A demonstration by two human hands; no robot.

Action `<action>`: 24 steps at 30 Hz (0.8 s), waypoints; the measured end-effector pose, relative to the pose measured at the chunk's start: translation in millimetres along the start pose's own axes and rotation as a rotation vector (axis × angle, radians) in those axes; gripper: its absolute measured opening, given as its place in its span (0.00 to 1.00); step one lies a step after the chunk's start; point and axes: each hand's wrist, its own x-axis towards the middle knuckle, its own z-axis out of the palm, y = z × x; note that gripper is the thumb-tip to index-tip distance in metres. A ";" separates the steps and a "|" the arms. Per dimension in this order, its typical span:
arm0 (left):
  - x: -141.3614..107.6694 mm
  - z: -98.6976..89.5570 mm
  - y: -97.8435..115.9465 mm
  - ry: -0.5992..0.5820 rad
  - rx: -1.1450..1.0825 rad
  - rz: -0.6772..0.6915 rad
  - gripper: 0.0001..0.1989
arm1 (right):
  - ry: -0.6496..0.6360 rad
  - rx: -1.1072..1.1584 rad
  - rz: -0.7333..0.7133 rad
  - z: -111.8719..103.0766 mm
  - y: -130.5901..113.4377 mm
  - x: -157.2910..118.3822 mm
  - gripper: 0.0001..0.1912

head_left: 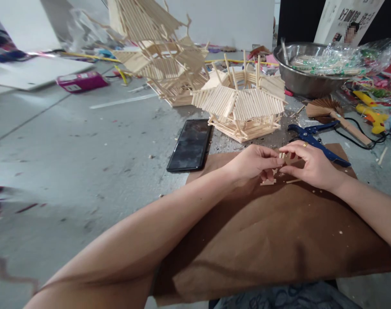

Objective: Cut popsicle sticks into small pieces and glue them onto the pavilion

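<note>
My left hand (258, 162) is closed in a pinch on some short wooden sticks (282, 156), just above the brown paper sheet (266, 240). Facing it, my right hand (311, 166) curves its thumb and fingers apart around the same sticks, its fingertips close to them. Whether those fingertips touch the wood, I cannot tell. Below my left fingers lies a small wooden piece (268, 182). A single thin stick (294, 181) rests on the paper under my right hand.
Beyond my hands stand a low stick-built model (258, 105) and a taller roofed one (165, 64). A phone (189, 146) lies left, blue cutters (321, 143) right. Farther right are a metal bowl (306, 81), a brown brush-like object (340, 120) and a yellow glue gun (374, 118).
</note>
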 end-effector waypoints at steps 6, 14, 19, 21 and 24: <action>-0.3 2.5 -3.0 0.030 -0.063 0.010 0.08 | 0.009 -0.086 -0.072 1.7 -2.1 -1.5 0.17; -1.8 3.7 -1.6 0.041 -0.082 -0.004 0.12 | 0.007 -0.116 -0.133 0.9 -1.0 -1.3 0.17; -2.4 4.1 -1.0 0.037 -0.082 0.004 0.13 | 0.024 -0.126 -0.159 2.2 1.3 -1.6 0.17; -2.3 4.0 -1.5 0.039 -0.081 0.004 0.14 | 0.036 -0.122 -0.176 2.8 2.4 -1.6 0.17; -1.8 4.0 -2.4 0.043 -0.091 0.007 0.14 | 0.040 -0.117 -0.178 3.0 2.7 -1.4 0.17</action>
